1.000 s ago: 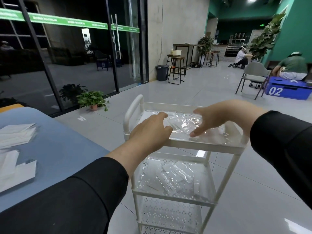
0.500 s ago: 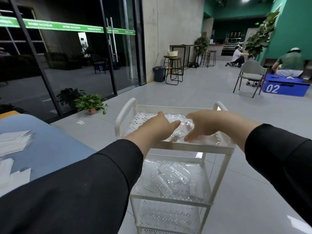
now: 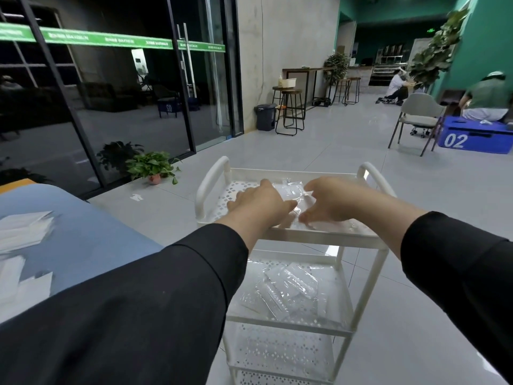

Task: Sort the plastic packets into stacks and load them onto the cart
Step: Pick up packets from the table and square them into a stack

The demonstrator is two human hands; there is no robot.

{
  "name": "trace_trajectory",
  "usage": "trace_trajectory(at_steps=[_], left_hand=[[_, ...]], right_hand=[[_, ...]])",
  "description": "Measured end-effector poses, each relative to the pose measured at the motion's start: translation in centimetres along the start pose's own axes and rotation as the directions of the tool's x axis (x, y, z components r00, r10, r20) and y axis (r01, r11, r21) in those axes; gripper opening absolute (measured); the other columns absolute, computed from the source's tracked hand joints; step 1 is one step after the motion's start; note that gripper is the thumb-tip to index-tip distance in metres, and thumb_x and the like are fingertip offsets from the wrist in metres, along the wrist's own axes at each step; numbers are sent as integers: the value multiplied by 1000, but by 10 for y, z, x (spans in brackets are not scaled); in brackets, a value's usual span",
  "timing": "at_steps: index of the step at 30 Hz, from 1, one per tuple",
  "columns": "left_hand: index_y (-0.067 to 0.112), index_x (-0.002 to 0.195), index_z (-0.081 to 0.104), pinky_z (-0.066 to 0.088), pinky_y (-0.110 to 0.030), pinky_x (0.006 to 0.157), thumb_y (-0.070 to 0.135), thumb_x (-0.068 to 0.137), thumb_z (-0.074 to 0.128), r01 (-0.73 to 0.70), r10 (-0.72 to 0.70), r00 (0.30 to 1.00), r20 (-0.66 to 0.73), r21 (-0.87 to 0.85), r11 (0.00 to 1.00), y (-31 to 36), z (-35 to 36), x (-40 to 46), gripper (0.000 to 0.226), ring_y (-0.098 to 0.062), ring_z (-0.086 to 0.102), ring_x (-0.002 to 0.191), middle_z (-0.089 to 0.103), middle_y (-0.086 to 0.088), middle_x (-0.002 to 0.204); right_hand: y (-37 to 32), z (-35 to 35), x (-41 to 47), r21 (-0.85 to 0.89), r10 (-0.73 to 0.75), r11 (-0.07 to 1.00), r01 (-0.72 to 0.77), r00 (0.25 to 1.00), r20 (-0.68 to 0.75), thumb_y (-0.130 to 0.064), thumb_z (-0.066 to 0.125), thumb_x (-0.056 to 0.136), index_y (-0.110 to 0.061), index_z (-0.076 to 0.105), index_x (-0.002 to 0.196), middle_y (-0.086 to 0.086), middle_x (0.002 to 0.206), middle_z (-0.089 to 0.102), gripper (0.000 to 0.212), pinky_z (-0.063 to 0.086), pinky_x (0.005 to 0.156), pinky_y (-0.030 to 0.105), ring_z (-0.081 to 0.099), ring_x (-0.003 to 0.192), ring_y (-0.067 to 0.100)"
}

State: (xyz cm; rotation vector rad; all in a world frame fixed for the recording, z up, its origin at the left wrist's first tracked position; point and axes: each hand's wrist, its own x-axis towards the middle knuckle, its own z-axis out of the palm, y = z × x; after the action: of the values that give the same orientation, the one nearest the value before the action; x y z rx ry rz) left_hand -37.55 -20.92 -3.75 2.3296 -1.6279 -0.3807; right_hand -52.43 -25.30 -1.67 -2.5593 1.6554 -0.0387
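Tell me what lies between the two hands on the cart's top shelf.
In the head view, clear plastic packets lie between the left hand and right hand on the cart's top shelf.

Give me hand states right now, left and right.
Left hand: open, fingers resting on the clear plastic packets on the cart's top shelf.
Right hand: open, fingertips touching the same packets.

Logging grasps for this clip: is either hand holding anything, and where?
Both hands, left hand and right hand, press the clear plastic packets from opposite sides; a true grip cannot be told.
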Motion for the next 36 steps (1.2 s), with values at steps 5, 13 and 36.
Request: trace_trajectory(at_steps=[5, 13, 36], left_hand=[[21, 142, 43, 42, -47, 107, 50, 91, 68, -26, 22, 999, -28, -146, 989, 8, 2, 3, 64, -34, 51, 128, 57, -7, 138], [20, 152, 41, 56, -34, 82, 13, 87, 79, -79, 64, 997, -46, -536, 841, 10, -1, 4, 75, -26, 61, 112, 55, -8, 140], [16, 137, 53, 55, -44, 96, 3, 87, 73, -158, 123, 985, -119, -908, 387, 0, -41, -3, 56, -37, 67, 112, 68, -17, 119]], right_hand=[[0, 9, 6, 130, 10, 991, -5, 999, -34, -54, 78, 78, -20, 57, 129, 1, 126, 63, 64, 45, 85, 30, 58, 121, 26], [6, 13, 8, 371, 67, 928, -36, 995, -70, -24, 68, 90, -21, 62, 116, 2, 114, 64, 27, 50, 75, 30, 61, 99, 27], [-12, -15, -6, 995, 120, 84, 58, 991, -68, -9, 75, 87, -3, 57, 130, 17, 123, 69, 46, 62, 76, 45, 74, 88, 24]])
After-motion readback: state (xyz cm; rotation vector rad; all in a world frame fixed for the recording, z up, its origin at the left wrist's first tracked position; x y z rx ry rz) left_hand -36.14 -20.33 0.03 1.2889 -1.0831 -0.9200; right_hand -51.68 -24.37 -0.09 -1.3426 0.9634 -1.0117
